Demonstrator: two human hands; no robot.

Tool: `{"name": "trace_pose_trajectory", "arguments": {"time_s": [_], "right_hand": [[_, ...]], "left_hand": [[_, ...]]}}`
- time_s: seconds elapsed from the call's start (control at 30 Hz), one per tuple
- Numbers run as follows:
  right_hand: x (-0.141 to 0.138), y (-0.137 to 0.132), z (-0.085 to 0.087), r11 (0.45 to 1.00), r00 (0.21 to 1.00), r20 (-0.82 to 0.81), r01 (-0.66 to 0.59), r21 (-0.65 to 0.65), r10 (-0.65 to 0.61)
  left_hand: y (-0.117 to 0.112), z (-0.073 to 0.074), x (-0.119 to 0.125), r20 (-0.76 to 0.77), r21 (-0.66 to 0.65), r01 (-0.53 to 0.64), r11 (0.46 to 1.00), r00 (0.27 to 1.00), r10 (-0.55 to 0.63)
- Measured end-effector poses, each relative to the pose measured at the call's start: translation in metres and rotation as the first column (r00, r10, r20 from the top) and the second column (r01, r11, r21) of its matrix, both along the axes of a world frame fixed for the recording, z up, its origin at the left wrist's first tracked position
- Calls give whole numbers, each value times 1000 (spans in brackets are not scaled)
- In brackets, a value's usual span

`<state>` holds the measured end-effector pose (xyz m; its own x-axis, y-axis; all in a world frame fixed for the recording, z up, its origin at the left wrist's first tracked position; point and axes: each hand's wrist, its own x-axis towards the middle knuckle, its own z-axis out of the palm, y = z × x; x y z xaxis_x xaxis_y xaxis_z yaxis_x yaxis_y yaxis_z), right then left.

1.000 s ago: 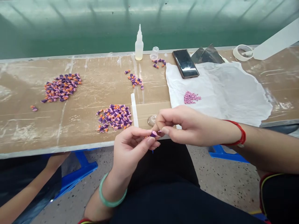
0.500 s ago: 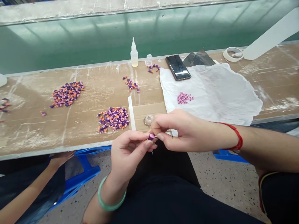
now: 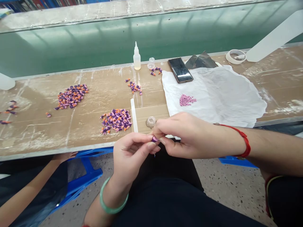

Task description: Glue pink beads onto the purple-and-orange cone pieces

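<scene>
My left hand (image 3: pixel 133 154), a green bangle on its wrist, pinches a small purple and pink figure piece (image 3: pixel 154 139) between thumb and forefinger. Against the right side of that piece, my right hand (image 3: pixel 180 134) has its thumb and fingertips pressed together. What lies between those right fingertips is too small to make out. A tiny blue tip shows under the left fingers. Just beyond the hands stands a small clear round cup (image 3: pixel 151 121). Tiny pink pieces (image 3: pixel 187 100) lie heaped on a white cloth (image 3: pixel 220 94) past my right hand.
Purple, pink and orange pieces form a near pile (image 3: pixel 117 120) and a farther pile (image 3: pixel 72 96). A white strip (image 3: pixel 134 115) lies beside the near pile. Farther back are a dropper bottle (image 3: pixel 136 58), a phone (image 3: pixel 180 70) and a tape roll (image 3: pixel 236 56). Another person's arm (image 3: pixel 35 186) is at left.
The view has shifted slightly, so the table's things sit a little lower and farther right. Both hands keep their pinch at the small piece, with the right hand turned slightly.
</scene>
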<state>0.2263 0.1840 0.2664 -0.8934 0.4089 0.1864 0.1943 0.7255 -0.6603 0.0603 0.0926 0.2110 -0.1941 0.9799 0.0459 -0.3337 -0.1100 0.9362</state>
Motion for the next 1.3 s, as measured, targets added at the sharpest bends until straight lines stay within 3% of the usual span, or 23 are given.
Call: {"name": "trace_pose_trajectory", "arguments": {"time_s": [0.4, 0.73, 0.93, 1.07, 1.13, 1.2, 1.3], "right_hand": [[2, -4, -6, 994, 998, -61, 30, 108, -24], [3, -5, -15, 996, 994, -106, 44, 82, -35], [12, 1, -17, 988, 994, -30, 98, -120, -103], [29, 10, -18, 937, 954, -79, 265, -225, -289], [38, 15, -21, 909, 932, -71, 328, -259, -356], [47, 19, -27, 883, 909, -51, 386, -267, -413], [58, 23, -36, 834, 859, -37, 485, -262, -511]], "left_hand": [[2, 0, 3, 27, -18, 0, 1000, 1000, 1], [4, -3, 5, 68, -53, 24, 998, 997, -21], [5, -4, 0, -12, -120, 32, 992, 999, -34], [8, -2, -2, -164, -98, -40, 994, 986, 23], [12, -2, -6, -284, -68, -38, 997, 959, 17], [17, -3, -14, -470, -15, -6, 1000, 883, -2], [28, -9, -38, -784, 75, 60, 995, 620, 22]]}}
